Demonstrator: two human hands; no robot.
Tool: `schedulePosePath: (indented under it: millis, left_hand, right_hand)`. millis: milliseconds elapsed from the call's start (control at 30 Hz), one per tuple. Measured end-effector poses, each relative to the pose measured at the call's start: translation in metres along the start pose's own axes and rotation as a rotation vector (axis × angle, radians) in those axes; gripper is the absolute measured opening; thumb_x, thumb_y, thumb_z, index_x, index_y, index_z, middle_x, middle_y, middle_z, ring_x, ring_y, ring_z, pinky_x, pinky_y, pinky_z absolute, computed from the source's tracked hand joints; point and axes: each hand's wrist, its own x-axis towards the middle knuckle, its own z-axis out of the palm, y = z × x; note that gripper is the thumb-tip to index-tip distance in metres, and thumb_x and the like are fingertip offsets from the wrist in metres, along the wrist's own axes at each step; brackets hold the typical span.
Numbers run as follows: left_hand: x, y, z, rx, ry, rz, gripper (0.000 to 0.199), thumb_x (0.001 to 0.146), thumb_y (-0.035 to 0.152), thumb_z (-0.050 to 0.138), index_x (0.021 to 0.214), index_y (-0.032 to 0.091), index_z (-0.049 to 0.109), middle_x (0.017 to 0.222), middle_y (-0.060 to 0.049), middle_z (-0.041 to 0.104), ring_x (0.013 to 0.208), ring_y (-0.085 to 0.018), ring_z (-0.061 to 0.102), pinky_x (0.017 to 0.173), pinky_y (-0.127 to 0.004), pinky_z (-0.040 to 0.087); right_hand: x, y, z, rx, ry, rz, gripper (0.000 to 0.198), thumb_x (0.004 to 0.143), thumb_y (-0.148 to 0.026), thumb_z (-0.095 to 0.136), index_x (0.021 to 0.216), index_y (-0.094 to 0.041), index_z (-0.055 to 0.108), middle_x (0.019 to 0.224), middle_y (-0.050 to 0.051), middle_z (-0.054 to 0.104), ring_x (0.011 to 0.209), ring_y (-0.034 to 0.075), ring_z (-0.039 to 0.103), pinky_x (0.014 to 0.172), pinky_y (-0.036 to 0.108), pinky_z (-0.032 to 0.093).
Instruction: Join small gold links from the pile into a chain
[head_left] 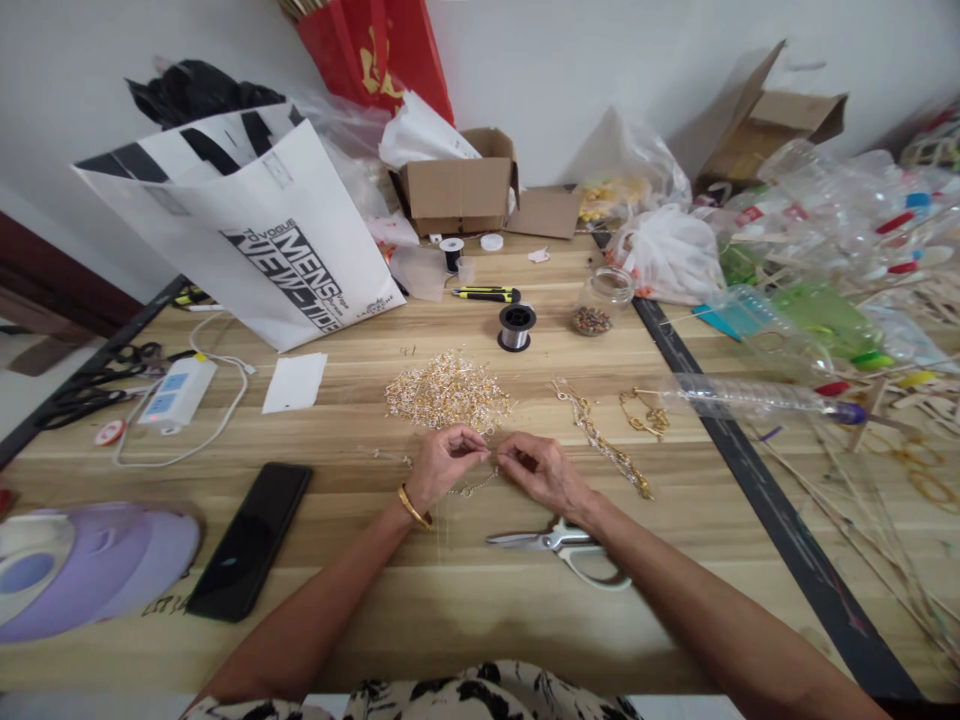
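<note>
Both hands meet mid-tabletop, fingertips pinched. Left hand (442,462) and right hand (538,468) each close on an end of a short beaded strand (474,487), which sags onto the wood between them; a thread may run fingertip to fingertip, too fine to tell. Risk, as a judgement: a loosened pinch would let beads slip off and roll toward the front edge. Bead pile (448,392) lies just beyond the hands, so a forward nudge could scatter it. Scissors (559,545) sit under the right wrist, near enough to snag. Phone (250,540) near the front left, gold chains (604,440) to the right, thread spool (516,327) and bead jar (600,300) toward the far edge.
</note>
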Motion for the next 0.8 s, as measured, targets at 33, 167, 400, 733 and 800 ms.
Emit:
schedulePosePath:
  millis: [33, 167, 400, 733, 800]
  left_hand:
    - [0.0000, 0.0000, 0.0000, -0.004, 0.000, -0.003, 0.018, 0.066, 0.024, 0.071, 0.074, 0.011, 0.062, 0.072, -0.005, 0.067, 0.068, -0.014, 0.062, 0.066, -0.025, 0.050]
    - [0.0000, 0.0002, 0.0001, -0.020, 0.005, -0.018, 0.017, 0.066, 0.022, 0.071, 0.075, 0.010, 0.062, 0.073, -0.006, 0.067, 0.068, -0.014, 0.062, 0.066, -0.025, 0.049]
    - [0.0006, -0.0017, 0.0003, -0.014, 0.005, -0.023, 0.017, 0.066, 0.021, 0.071, 0.075, 0.010, 0.062, 0.071, -0.005, 0.066, 0.067, -0.013, 0.061, 0.064, -0.024, 0.048]
    - [0.0003, -0.0034, 0.0006, -0.007, 0.012, 0.001, 0.016, 0.066, 0.021, 0.071, 0.075, 0.011, 0.062, 0.072, -0.005, 0.066, 0.068, -0.013, 0.061, 0.066, -0.025, 0.049]
    - [0.0001, -0.0029, 0.0009, -0.006, 0.014, 0.014, 0.016, 0.066, 0.021, 0.071, 0.074, 0.011, 0.062, 0.072, -0.005, 0.066, 0.068, -0.013, 0.061, 0.065, -0.025, 0.049]
  right_hand:
    - [0.0003, 0.0001, -0.0002, 0.008, -0.005, 0.009, 0.016, 0.085, -0.025, 0.051, 0.080, -0.014, 0.062, 0.064, 0.001, 0.058, 0.053, 0.010, 0.046, 0.050, 0.020, 0.035]
    - [0.0010, 0.0005, -0.0010, 0.026, -0.018, 0.027, 0.016, 0.085, -0.024, 0.050, 0.080, -0.014, 0.061, 0.064, 0.000, 0.058, 0.055, 0.010, 0.046, 0.051, 0.020, 0.035]
    - [-0.0001, 0.0003, 0.0005, 0.021, 0.008, 0.040, 0.013, 0.083, -0.023, 0.053, 0.078, -0.015, 0.062, 0.061, -0.001, 0.055, 0.052, 0.009, 0.044, 0.049, 0.019, 0.034]
    - [0.0003, -0.0003, 0.0002, 0.009, -0.014, 0.028, 0.012, 0.081, -0.022, 0.053, 0.076, -0.015, 0.061, 0.063, 0.000, 0.057, 0.052, 0.009, 0.045, 0.048, 0.019, 0.035]
    - [0.0003, -0.0008, -0.0002, 0.006, -0.020, 0.028, 0.012, 0.081, -0.022, 0.052, 0.075, -0.015, 0.061, 0.063, 0.000, 0.058, 0.053, 0.009, 0.046, 0.049, 0.019, 0.035]
